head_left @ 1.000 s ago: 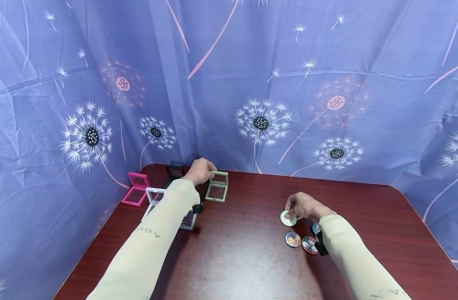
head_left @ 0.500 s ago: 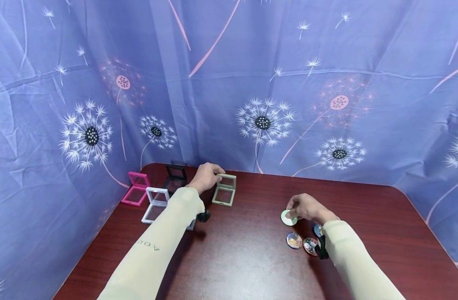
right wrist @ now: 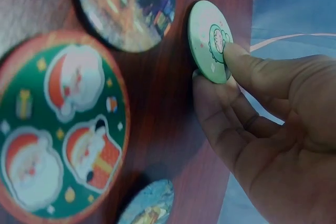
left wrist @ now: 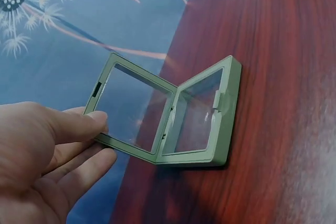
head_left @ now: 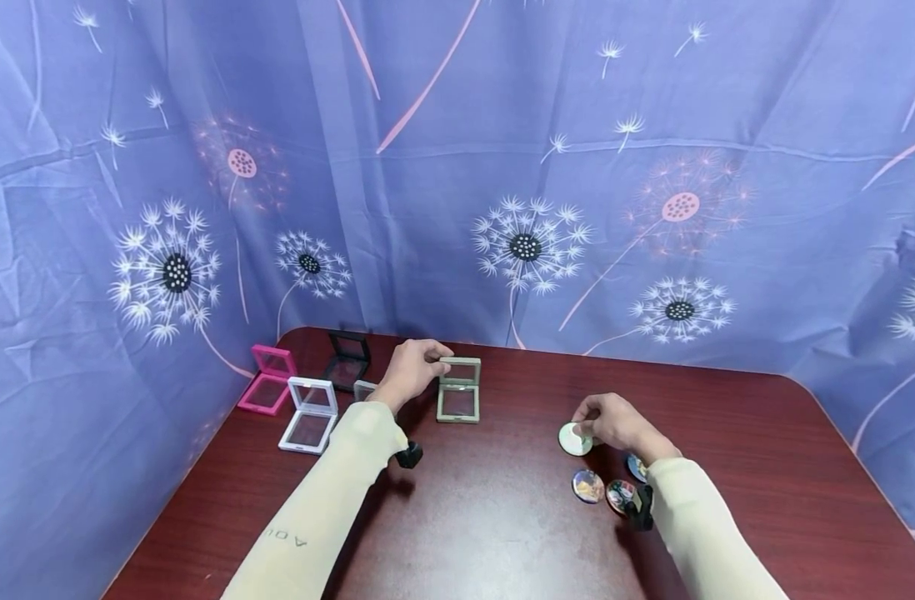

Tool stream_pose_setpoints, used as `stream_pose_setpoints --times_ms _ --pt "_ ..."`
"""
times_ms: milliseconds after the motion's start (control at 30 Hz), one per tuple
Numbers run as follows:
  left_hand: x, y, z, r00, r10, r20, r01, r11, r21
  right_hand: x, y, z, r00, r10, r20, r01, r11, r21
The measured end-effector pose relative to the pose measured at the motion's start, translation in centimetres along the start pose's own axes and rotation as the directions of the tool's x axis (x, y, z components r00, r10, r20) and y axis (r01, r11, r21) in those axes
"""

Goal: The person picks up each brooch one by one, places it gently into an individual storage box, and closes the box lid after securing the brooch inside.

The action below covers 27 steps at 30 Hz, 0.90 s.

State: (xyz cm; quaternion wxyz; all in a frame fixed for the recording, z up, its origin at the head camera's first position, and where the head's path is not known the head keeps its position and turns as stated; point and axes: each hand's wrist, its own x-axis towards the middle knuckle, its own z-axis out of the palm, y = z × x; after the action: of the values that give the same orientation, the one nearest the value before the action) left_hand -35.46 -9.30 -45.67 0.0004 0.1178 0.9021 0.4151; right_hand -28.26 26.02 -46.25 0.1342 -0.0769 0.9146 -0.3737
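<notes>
My left hand (head_left: 412, 375) pinches the raised lid of a green hinged display case (left wrist: 227, 140) between thumb and fingers. The case stands open on the table with clear windows in both halves. In the right wrist view, my right hand (right wrist: 273, 114) pinches the edge of a light green round badge (right wrist: 202, 35) with a small printed picture. That badge is tilted off the tabletop. Close by lie a badge with Santa figures (right wrist: 68, 124), a blue-and-gold badge (head_left: 588, 487) and a blue badge (head_left: 637, 467) partly behind the right wrist.
Left of my left hand stand more open hinged cases: a pink one (head_left: 266, 393), a black one (head_left: 347, 360) and a white one (head_left: 309, 418). A grey case (head_left: 363, 389) is mostly hidden by the left forearm. A dandelion-print curtain (head_left: 427, 208) hangs behind the table (head_left: 502, 467).
The green case has moved right and slightly nearer with my left hand and now stands squarer. The right hand keeps its hold on the light green badge at nearly the same spot.
</notes>
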Motion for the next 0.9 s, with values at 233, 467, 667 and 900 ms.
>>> stream_pose_setpoints --times_ms 233,467,667,900 --pt "-0.1 0.6 0.3 1.0 0.019 0.017 -0.019 1.0 -0.002 -0.4 0.0 0.5 1.0 -0.004 -0.03 0.006 0.997 0.078" --pt "0.0 1.3 0.9 0.997 0.071 0.017 -0.072 0.997 0.019 -0.4 0.4 0.8 0.999 -0.015 -0.052 0.021 0.994 0.111" --pt "-0.3 1.9 2.0 0.993 0.115 0.02 -0.116 0.993 0.025 -0.4 0.4 1.0 0.997 -0.005 -0.073 0.014 0.991 0.131" --pt "-1.0 2.2 3.4 0.994 0.109 0.023 -0.108 0.994 -0.016 -0.3 0.0 1.3 0.994 0.011 -0.106 0.006 0.988 0.151"
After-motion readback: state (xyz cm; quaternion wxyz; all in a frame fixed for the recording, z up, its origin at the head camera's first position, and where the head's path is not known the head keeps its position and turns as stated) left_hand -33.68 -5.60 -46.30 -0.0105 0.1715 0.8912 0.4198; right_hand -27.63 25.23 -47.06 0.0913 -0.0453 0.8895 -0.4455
